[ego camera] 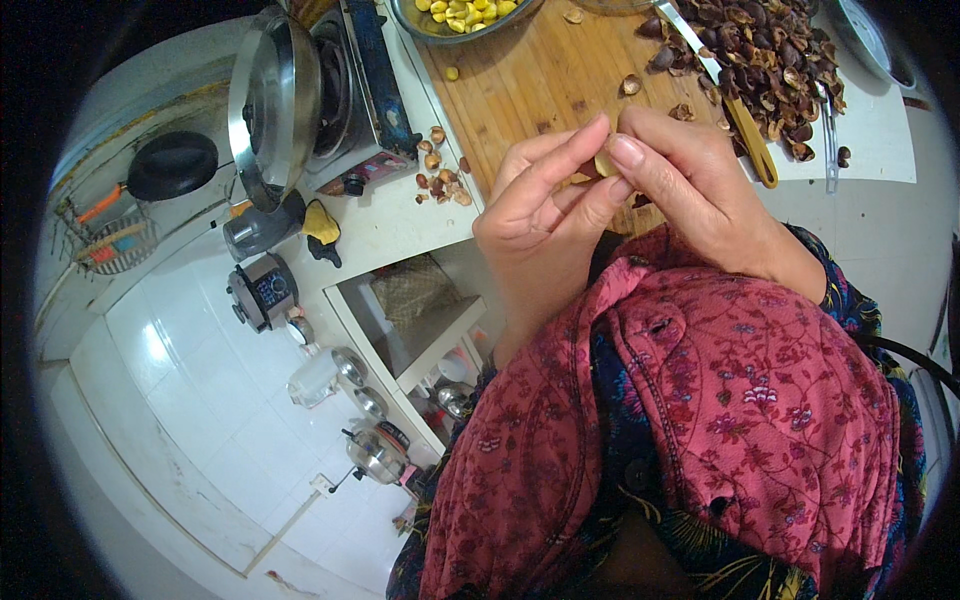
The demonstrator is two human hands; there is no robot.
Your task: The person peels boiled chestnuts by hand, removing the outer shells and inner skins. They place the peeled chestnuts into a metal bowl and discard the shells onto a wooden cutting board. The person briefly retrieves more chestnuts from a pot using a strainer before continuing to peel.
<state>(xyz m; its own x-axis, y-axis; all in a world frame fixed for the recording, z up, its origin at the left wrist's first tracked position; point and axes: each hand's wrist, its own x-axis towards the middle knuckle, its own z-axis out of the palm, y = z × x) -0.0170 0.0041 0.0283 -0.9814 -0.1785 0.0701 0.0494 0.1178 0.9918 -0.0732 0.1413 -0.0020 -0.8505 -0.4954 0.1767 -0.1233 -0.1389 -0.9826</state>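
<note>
A pale yellow peeled chestnut [603, 164] is pinched between the fingertips of my left hand [547, 195] and my right hand [686, 169]. My fingers cover most of it. Both hands are raised above the near edge of a wooden cutting board [517, 90]. At the board's far side, a metal bowl [442, 36] contains several yellow peeled chestnuts [469, 13]. One more yellow piece [451, 73] lies on the board near its left edge. Beyond my right hand, a knife with a yellow handle [750, 142] rests across brown chestnut shells [780, 67].
Left of the board stand a gas stove [352, 169] and a lidded pan [262, 112]. Loose shells [446, 184] lie on the white counter [390, 232]. At right are a slim clear-handled tool [830, 142] and a metal basin [862, 37]. A pressure cooker [262, 291] stands farther left.
</note>
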